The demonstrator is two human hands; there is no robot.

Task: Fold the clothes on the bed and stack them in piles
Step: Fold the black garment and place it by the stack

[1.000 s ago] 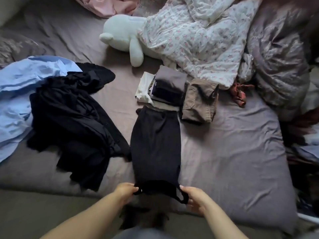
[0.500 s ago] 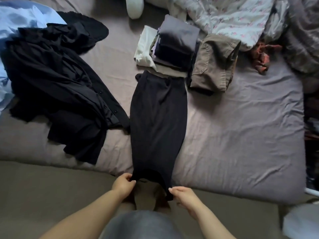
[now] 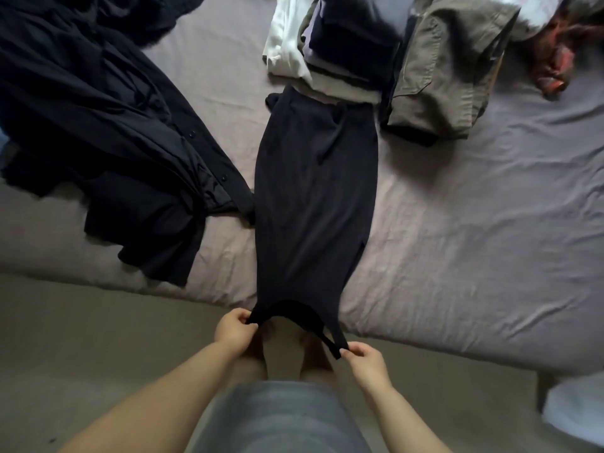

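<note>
A long black strap dress (image 3: 315, 197) lies lengthwise on the bed (image 3: 474, 250), folded narrow, its strap end hanging over the near edge. My left hand (image 3: 233, 328) pinches the left strap and my right hand (image 3: 366, 362) pinches the right strap, pulling them toward me. At the far end of the dress sits a pile of folded clothes (image 3: 340, 40), white, grey and dark pieces. A folded olive-brown garment (image 3: 444, 70) lies just right of that pile.
A heap of unfolded black clothing (image 3: 108, 125) with buttons covers the bed's left side, touching the dress's left edge. A red patterned cloth (image 3: 555, 60) lies at the far right. Beige floor (image 3: 81, 338) runs along the near bed edge. A white object (image 3: 575, 410) sits low right.
The view has dropped and moved closer to the bed. My hands have drawn the dress's strap end further over the bed edge toward me, and the straps are now stretched apart.
</note>
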